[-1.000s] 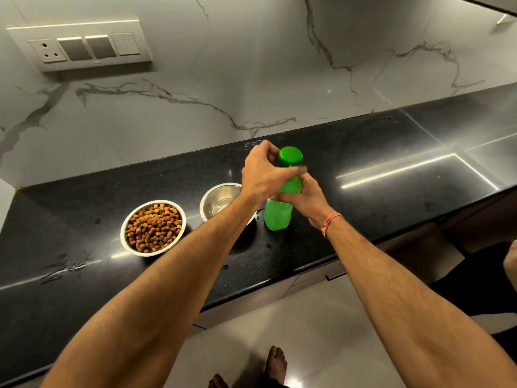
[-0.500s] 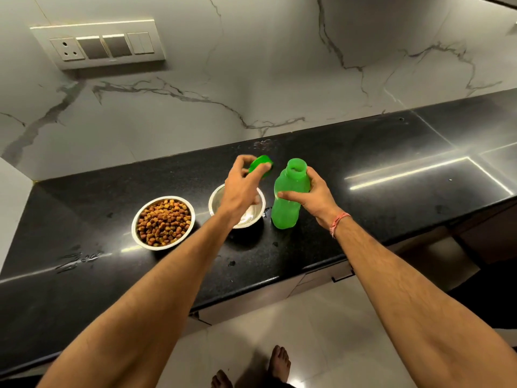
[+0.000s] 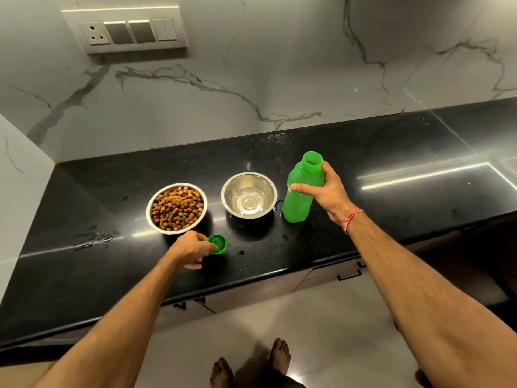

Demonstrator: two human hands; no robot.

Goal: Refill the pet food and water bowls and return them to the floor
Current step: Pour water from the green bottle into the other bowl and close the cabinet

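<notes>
The right hand (image 3: 327, 191) gripped an upright, uncapped green plastic bottle (image 3: 300, 189); the empty steel water bowl (image 3: 249, 195) sat just left of it. The left hand (image 3: 193, 249) pinched the green cap (image 3: 218, 243).

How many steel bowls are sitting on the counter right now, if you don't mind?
2. The kibble bowl sits left; the water bowl stands right of it, beside the green bottle. None seems hidden.
</notes>
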